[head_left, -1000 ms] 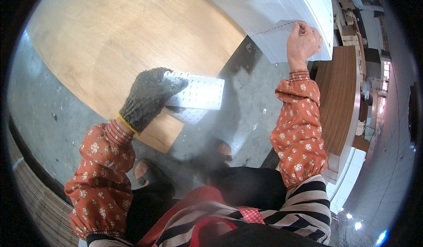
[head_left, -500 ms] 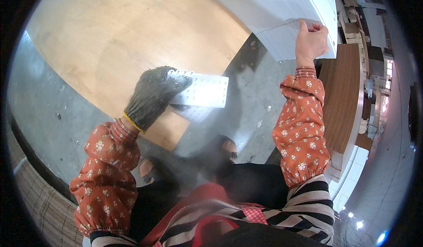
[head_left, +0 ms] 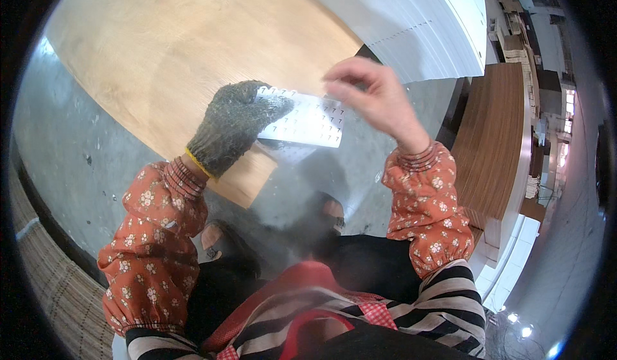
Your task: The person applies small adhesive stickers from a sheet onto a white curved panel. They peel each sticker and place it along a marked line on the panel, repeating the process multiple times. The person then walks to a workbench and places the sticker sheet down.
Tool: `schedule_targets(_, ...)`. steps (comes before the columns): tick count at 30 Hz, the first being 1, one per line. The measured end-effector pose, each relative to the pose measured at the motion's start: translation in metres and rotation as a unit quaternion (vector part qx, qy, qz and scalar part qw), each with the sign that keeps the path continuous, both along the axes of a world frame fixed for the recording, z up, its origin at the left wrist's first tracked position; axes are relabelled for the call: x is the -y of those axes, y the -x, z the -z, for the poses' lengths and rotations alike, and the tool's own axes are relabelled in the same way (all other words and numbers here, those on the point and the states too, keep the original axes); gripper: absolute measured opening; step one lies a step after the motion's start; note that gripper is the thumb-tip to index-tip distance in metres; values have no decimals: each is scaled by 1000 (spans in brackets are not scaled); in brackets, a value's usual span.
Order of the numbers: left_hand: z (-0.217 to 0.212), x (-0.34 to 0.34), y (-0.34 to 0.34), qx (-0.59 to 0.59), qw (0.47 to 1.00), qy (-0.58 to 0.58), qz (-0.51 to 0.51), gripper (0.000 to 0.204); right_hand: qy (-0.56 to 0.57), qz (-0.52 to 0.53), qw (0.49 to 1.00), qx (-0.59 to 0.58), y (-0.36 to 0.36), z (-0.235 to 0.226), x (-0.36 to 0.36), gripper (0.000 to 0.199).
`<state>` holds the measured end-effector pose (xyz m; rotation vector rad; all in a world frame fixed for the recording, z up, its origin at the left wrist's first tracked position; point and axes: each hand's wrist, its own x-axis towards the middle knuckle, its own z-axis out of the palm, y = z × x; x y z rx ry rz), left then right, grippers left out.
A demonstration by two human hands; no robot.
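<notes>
My left hand (head_left: 234, 125), in a dark grey knitted glove with a yellow cuff edge, grips a white sticker sheet (head_left: 308, 121) by its left end. Rows of small black printed marks cover the sheet. Bare and slightly blurred, my right hand (head_left: 373, 96) hovers at the sheet's upper right corner. Its thumb and forefinger are bent with a gap between them, and I see nothing held there. Beyond it rises a stack of white panels (head_left: 411, 45), with a broken line of small dark marks running across its side.
A large light wood-grain board (head_left: 193, 45) lies in front of me on the left. At the right stands a stack of brown wood-grain boards (head_left: 491, 135). My feet are on the grey concrete floor (head_left: 289, 190). A ribbed woven-looking surface (head_left: 58, 289) runs along the lower left.
My right hand has come away from the white panel stack, moving left and nearer to the sticker sheet. The left hand and sheet have shifted slightly up and right, and the sheet tilts more.
</notes>
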<state>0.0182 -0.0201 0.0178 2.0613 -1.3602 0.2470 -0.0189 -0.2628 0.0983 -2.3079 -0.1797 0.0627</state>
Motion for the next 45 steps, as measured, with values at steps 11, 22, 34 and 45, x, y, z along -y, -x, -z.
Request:
schedule_targets(11,-1,7,-4,14,999,22,23,40,-31,-39,998,25,1,-1,-21,9)
schedule_targets(22,-13,14,-8,12,995,82,52,34,19,-51,995,83,3,-6,-23,6)
schedule_targets(34,4,-2,-2,38,999,20,10,43,84,122,950,274,-2,1,20,7)
schedule_targets(45,4,-5,4,-19,1000,-17,-1,37,407,284,789,362,-40,-12,143,10)
